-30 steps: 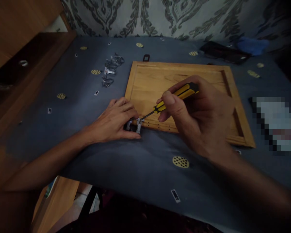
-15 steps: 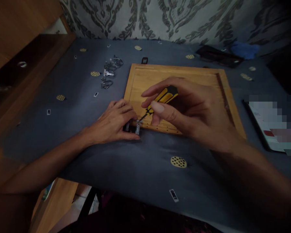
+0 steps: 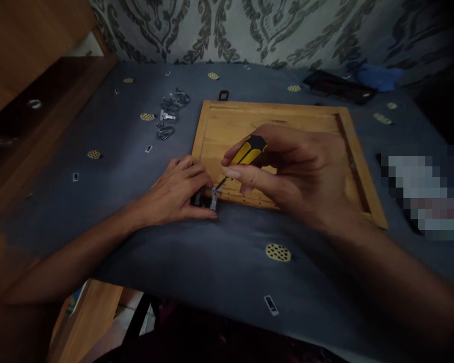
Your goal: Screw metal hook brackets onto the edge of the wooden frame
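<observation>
Between the thumb and fingers of my right hand [image 3: 291, 176] is a screwdriver [image 3: 249, 150] with a yellow and black handle. Its shaft slants down to the left, and the tip meets a small metal hinge [image 3: 214, 199] at the near left corner of a wooden panel [image 3: 234, 123]. My left hand [image 3: 183, 189] grips the hinge at that corner, fingers resting on the panel's edge and thumb stretched along the near side. A row of small dark holes runs along the panel's near edge. Part of the hinge lies hidden under my left fingers.
Several metal hinges [image 3: 168, 117] lie on the blue patterned cloth [image 3: 109, 201] left of the panel. A small dark frame-shaped piece [image 3: 223, 95] sits behind it. At the back right are a dark case [image 3: 336, 86] and a blue cloth [image 3: 378, 76]. A blurred-out flat object [image 3: 416, 191] lies on the right.
My right hand has shifted slightly left, its fingers closing further around the screwdriver handle. The screwdriver's tip stays at the hinge. My left hand has hardly moved.
</observation>
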`<action>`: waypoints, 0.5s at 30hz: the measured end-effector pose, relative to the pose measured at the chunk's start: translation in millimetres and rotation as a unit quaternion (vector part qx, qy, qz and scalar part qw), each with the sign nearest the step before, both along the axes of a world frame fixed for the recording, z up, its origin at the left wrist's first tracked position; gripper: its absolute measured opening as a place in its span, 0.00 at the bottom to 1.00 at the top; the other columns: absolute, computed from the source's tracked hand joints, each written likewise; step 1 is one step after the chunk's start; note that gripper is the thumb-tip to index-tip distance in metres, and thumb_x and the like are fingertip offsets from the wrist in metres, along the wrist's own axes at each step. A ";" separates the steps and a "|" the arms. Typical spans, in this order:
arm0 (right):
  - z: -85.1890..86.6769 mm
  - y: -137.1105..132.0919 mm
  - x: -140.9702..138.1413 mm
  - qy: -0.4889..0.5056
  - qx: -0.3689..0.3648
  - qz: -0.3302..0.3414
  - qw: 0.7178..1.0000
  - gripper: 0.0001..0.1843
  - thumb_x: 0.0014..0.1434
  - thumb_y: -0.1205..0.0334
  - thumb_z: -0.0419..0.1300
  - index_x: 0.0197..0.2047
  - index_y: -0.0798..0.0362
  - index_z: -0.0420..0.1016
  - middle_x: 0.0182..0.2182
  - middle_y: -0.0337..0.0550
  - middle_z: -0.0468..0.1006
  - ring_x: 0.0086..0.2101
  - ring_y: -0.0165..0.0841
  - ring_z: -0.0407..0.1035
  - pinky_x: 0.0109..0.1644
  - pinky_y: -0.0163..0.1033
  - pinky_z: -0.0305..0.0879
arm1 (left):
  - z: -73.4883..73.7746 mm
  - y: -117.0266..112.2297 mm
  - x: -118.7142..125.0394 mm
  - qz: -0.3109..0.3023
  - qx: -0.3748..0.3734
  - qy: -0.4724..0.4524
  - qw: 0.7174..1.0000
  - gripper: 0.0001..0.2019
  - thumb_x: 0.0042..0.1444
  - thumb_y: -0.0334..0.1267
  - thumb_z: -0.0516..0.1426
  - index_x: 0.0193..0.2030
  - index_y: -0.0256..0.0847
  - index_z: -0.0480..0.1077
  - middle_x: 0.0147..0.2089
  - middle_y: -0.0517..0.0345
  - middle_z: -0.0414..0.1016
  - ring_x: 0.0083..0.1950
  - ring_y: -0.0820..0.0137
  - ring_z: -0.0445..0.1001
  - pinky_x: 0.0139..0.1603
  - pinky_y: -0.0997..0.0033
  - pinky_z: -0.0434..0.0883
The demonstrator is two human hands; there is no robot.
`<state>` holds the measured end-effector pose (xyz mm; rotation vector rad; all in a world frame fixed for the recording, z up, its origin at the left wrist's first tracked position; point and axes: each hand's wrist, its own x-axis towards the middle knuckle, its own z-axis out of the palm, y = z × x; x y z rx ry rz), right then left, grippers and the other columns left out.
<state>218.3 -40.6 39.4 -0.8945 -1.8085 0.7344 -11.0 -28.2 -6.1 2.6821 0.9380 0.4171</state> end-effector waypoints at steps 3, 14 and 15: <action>-0.3 -1.7 -7.0 -0.038 0.050 -0.037 0.997 0.27 0.58 0.37 0.74 0.26 0.45 0.68 0.24 0.35 0.73 0.24 0.32 0.67 0.26 0.40 0.66 | -2.5 0.5 0.0 0.002 -0.002 -0.012 1.000 0.26 0.61 0.63 0.66 0.52 0.43 0.76 0.47 0.52 0.78 0.52 0.54 0.71 0.53 0.54 0.65; -7.1 -3.2 -11.6 -0.018 0.066 -0.064 0.996 0.29 0.60 0.40 0.73 0.26 0.45 0.61 0.23 0.35 0.68 0.23 0.33 0.62 0.26 0.41 0.60 | -3.8 1.3 -1.6 -0.009 0.009 -0.013 1.000 0.28 0.62 0.65 0.64 0.53 0.40 0.77 0.50 0.49 0.78 0.54 0.53 0.71 0.55 0.51 0.66; -7.1 -3.3 -11.9 -0.013 0.067 -0.062 0.996 0.29 0.60 0.39 0.73 0.26 0.45 0.61 0.22 0.35 0.68 0.23 0.33 0.61 0.25 0.41 0.59 | -3.7 1.2 -1.5 -0.008 0.008 -0.013 1.000 0.29 0.62 0.65 0.64 0.54 0.41 0.77 0.51 0.48 0.78 0.54 0.53 0.71 0.56 0.51 0.66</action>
